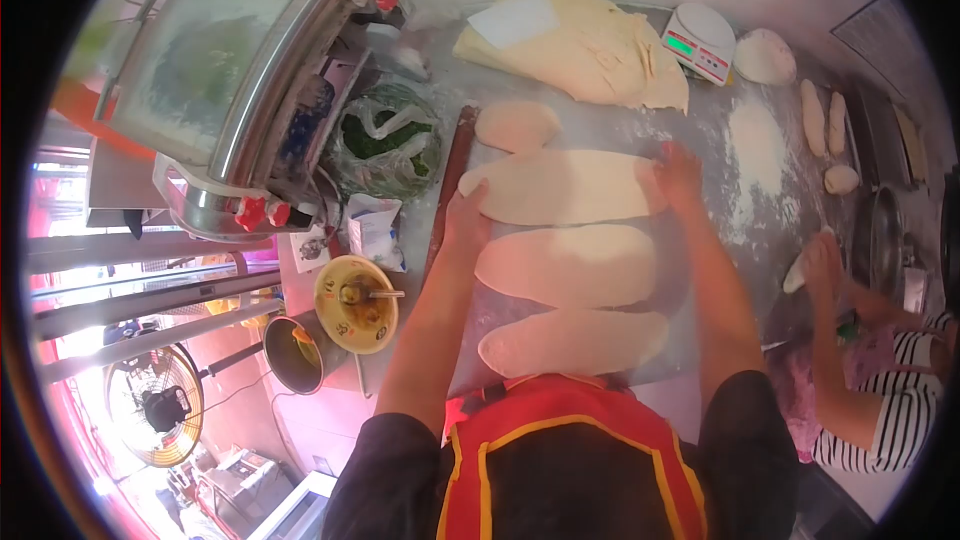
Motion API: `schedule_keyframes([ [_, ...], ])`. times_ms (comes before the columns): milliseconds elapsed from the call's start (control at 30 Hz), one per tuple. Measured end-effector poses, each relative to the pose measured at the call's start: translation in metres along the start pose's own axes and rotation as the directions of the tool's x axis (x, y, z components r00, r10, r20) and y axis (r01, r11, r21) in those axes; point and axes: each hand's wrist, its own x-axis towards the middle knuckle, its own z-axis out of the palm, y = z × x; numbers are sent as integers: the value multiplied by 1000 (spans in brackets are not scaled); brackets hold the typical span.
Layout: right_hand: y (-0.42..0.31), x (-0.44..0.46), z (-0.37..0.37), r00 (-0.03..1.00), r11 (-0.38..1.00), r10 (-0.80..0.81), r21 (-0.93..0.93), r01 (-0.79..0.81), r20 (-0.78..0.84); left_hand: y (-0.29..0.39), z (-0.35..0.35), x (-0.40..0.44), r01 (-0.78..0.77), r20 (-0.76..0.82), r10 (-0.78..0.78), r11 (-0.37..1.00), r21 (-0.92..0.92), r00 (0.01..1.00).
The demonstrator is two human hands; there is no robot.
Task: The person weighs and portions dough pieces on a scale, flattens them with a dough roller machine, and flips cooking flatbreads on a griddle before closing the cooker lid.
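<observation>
dough sheet (565, 187) btwn l hand (470, 217) & r hand (679, 178), each gripping an end

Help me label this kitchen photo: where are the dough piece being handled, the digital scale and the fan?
Dough piece (570, 187): head view, middle of its top surface.
Digital scale (703, 28): head view, its white weighing plate.
Fan (166, 408): head view, its dark hub.

The only view comes from a camera on the person's head, facing forward and steeply down over the apron (575, 455) onto the floured surface (715, 285), close enough to take in both forearms. Its wide, round, curved frame reaches the dough sheeter (225, 80) and a co-worker (870, 390).
</observation>
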Motion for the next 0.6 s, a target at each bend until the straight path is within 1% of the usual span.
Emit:
schedule_keyframes([
  [33,-21,8,-3,997,981,-34,188,47,-74,11,6,-7,-46,-35,59,957,287,998],
  [67,-47,17,-4,987,926,-51,364,105,-153,24,13,-14,-76,-51,125,831,551,991],
  [100,-70,28,11,984,896,-107,415,157,-143,34,19,-20,-87,-49,194,634,768,980],
  [133,-93,40,27,976,860,-166,464,212,-139,16,-4,-6,-205,32,340,486,849,940],
  [200,-136,64,27,949,818,-309,525,236,55,12,-9,-9,-290,135,432,317,903,892],
  [233,-152,67,25,967,872,-248,449,194,63,17,-3,-15,-325,191,469,224,919,862],
  [267,-165,66,23,981,917,-184,370,148,63,25,1,-20,-282,139,413,310,908,900],
  [300,-175,67,20,992,952,-117,290,96,55,25,0,-22,-263,89,418,381,886,904],
  [367,-176,80,22,977,943,-159,315,107,145,27,1,-20,-235,-4,416,522,820,909],
  [400,-175,83,26,964,941,-179,320,111,194,32,2,-17,-279,49,502,395,875,864],
  [433,-174,82,35,974,902,-220,390,187,43,35,4,-16,-307,108,575,263,915,811],
  [467,-173,77,45,962,853,-249,446,272,-110,38,7,-16,-320,171,636,126,939,753],
  [500,-172,70,49,928,795,-269,484,366,-259,41,13,-18,-323,131,572,248,913,810],
  [533,-175,62,34,945,784,-255,527,327,-206,44,20,-20,-323,106,506,363,874,856],
  [600,-187,44,-6,963,749,-245,609,261,-111,56,37,-24,-270,52,358,591,760,932],
])
